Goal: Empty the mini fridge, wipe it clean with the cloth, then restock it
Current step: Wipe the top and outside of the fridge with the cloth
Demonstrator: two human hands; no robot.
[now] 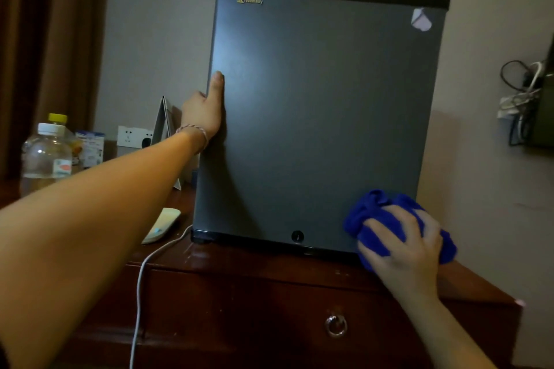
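- A dark red-brown wooden cabinet (269,287) carries the scene; a drawer front with a round metal ring pull (336,325) faces the camera.
- Behind it stands a pale wall, with a brown curtain (45,54) at far left and a tangle of cables (521,93) by a dark object at far right.
- The mini fridge (320,117) stands upright on the cabinet top, taller than wide, its grey door closed and facing the camera, logo at upper left, keyhole at bottom centre.
- The left hand (204,114) holds the fridge's left edge, thumb flat on the door, fingers wrapped behind the edge.
- The right hand (401,246) grips a bunched blue cloth (377,213) against the door's lower right corner.
- A clear bottle (46,156), a yellow-capped bottle (57,118) and a white cord (141,287) sit left of the fridge.
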